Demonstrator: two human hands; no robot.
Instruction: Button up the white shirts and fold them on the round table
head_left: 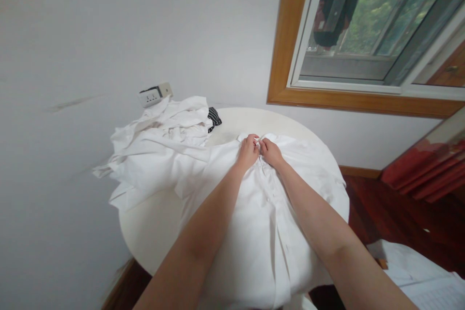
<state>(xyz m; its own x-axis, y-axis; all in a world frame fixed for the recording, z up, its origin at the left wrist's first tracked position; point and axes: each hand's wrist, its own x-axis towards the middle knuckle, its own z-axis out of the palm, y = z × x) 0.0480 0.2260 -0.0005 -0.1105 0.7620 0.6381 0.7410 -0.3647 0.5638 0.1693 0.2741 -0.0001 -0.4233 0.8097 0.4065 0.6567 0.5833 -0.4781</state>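
Observation:
A white button-up shirt [240,232] lies spread over a round white table [152,232], its front placket running toward me and its hem hanging over the near edge. At the collar end, my left hand [249,149] pinches the shirt's fabric near the top of the placket. Close beside it, my right hand [271,151] is closed on the other side of the same opening. The fingertips of both hands nearly meet there. Whatever small part lies between them is too small to make out.
A heap of white clothes [163,131] sits at the table's left, with a black striped cloth [214,118] beside it. Behind are a wall socket [150,97] and a wood-framed window [290,34]. White fabric [407,261] lies at lower right, and a red curtain [428,169] hangs right.

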